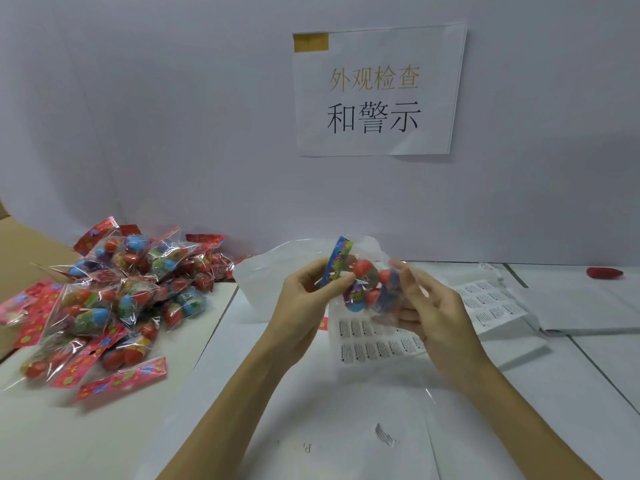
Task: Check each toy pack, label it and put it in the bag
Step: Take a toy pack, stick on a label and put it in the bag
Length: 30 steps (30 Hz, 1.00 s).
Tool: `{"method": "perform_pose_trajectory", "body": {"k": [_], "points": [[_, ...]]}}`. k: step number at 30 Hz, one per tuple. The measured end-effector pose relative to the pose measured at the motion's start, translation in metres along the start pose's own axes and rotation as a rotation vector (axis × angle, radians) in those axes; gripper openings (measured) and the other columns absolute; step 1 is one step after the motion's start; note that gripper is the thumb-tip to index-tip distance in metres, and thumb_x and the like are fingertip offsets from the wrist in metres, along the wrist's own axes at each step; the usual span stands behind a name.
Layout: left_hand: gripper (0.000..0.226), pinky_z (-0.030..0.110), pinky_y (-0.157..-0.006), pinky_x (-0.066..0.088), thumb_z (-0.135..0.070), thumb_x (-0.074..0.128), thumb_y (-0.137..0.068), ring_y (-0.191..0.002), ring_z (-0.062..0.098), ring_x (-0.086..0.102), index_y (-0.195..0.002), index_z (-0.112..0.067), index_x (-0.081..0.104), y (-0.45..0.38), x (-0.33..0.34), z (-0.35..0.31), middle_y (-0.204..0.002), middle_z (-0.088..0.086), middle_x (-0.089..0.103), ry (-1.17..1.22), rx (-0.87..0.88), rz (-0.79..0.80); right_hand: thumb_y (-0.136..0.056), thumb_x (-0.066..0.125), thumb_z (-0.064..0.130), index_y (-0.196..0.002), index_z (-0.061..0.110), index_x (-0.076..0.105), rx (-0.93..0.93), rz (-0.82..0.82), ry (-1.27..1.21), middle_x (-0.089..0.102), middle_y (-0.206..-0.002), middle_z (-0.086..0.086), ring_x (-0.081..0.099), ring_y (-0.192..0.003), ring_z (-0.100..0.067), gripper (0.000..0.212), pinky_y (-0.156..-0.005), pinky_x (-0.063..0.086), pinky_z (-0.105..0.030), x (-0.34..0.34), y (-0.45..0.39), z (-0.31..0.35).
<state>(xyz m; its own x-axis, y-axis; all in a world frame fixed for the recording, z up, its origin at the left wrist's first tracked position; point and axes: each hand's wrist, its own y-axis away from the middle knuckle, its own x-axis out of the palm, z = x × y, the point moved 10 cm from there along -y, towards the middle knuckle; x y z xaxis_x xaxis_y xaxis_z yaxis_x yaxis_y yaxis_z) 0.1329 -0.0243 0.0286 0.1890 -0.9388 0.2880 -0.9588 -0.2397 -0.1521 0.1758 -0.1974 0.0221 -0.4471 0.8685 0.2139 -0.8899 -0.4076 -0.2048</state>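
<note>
Both hands hold one toy pack (363, 289) up above the middle of the surface (242, 393). Left hand (308, 296) pinches the pack's coloured header card between thumb and curled fingers; right hand (429, 313) curls its fingers round the clear film at the pack's other end. Red and blue round toys show through the film. Just below the pack lies a sheet of small printed labels (374, 344), with a second label sheet (491, 303) to its right. Behind the hands, at the far side, sits a crumpled white plastic bag (270, 275). A heap of more toy packs (104, 299) lies at the left. A paper sign (377, 91) with Chinese characters hangs on the far wall.
</note>
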Motion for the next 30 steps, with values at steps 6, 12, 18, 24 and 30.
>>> {"method": "perform_pose_trajectory", "body": {"k": [6,12,18,24,30], "points": [[0.031,0.033,-0.078,0.06,-0.032,0.069,-0.096,-0.096,0.032,0.075,-0.11,-0.006,0.078,-0.001,-0.016,0.003,-0.107,0.015,0.077,-0.061,0.015,-0.161,-0.088,0.068,0.048,-0.112,0.02,0.081,0.137,0.047,-0.071,0.078,-0.106,-0.019,0.077,-0.097,-0.037,0.039,-0.078,0.064,-0.038,0.008,0.0,-0.018],[0.015,0.022,-0.068,0.059,-0.033,0.073,-0.091,-0.086,0.017,0.078,-0.099,-0.023,0.082,0.002,-0.024,-0.008,-0.094,-0.002,0.08,-0.217,0.12,-0.246,-0.097,0.069,0.036,-0.122,0.015,0.076,0.197,0.124,-0.136,0.076,-0.109,-0.022,0.076,-0.091,-0.036,0.034,-0.075,0.063,-0.042,0.021,0.001,-0.028],[0.038,0.019,-0.072,0.059,-0.054,0.054,-0.092,-0.097,0.005,0.072,-0.114,-0.031,0.074,0.004,-0.018,-0.016,-0.102,-0.013,0.076,-0.351,0.241,-0.259,-0.086,0.077,0.038,-0.114,0.006,0.078,0.328,0.157,-0.017,0.074,-0.115,-0.024,0.074,-0.101,-0.038,0.042,-0.079,0.064,-0.039,0.008,0.003,-0.03],[0.057,0.027,-0.071,0.057,-0.049,0.035,-0.108,-0.093,0.018,0.071,-0.1,-0.011,0.076,0.001,-0.054,-0.012,-0.1,-0.001,0.078,-0.278,0.198,-0.37,-0.099,0.066,0.033,-0.141,0.002,0.06,0.078,-0.048,-0.838,0.069,-0.131,-0.022,0.075,-0.105,-0.029,0.052,-0.072,0.064,-0.027,-0.098,-0.004,0.057],[0.061,0.038,-0.074,0.053,-0.048,0.03,-0.11,-0.093,0.027,0.068,-0.094,-0.008,0.073,-0.007,-0.056,-0.004,-0.102,0.007,0.076,-0.308,0.149,-0.367,-0.111,0.049,0.033,-0.156,0.006,0.043,-0.228,0.103,-1.477,0.063,-0.142,-0.015,0.074,-0.11,-0.031,0.052,-0.088,0.063,-0.039,-0.164,0.032,0.099]]}}
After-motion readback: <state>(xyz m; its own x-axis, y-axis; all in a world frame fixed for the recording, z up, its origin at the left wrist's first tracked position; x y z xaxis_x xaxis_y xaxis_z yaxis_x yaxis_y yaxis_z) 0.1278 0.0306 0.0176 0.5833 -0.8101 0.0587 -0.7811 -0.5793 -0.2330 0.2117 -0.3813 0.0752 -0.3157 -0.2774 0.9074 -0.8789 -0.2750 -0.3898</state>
